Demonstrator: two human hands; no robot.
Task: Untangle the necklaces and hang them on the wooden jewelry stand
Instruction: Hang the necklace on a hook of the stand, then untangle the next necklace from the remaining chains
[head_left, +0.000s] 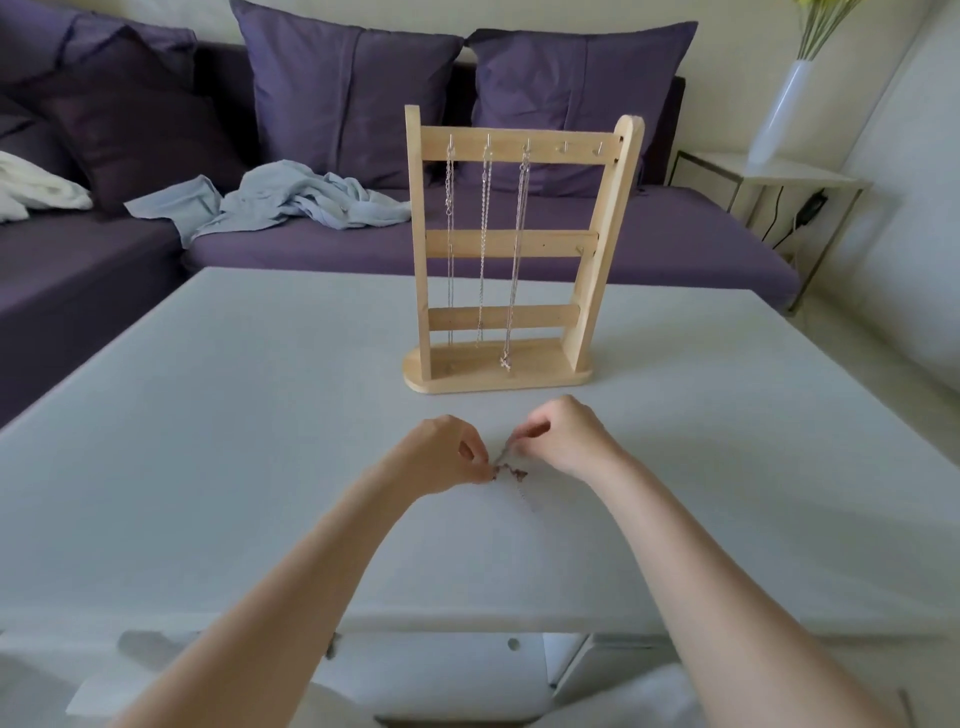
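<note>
A wooden jewelry stand (519, 241) stands upright at the middle of the white table (208, 441). Three silver necklaces (483, 234) hang from the left three hooks of its top bar; the two right hooks are bare. In front of the stand a small tangled clump of thin chain (511, 474) lies on the table. My left hand (441, 454) pinches the clump's left side. My right hand (566, 436) pinches a strand rising from it, just to the right. Both hands rest low over the table, a few centimetres apart.
A purple sofa (493, 249) with cushions runs behind the table, with a light blue cloth (291, 200) crumpled on its seat. A side table (769, 176) with a white vase (782, 111) stands at the right. The table's front edge is near my forearms.
</note>
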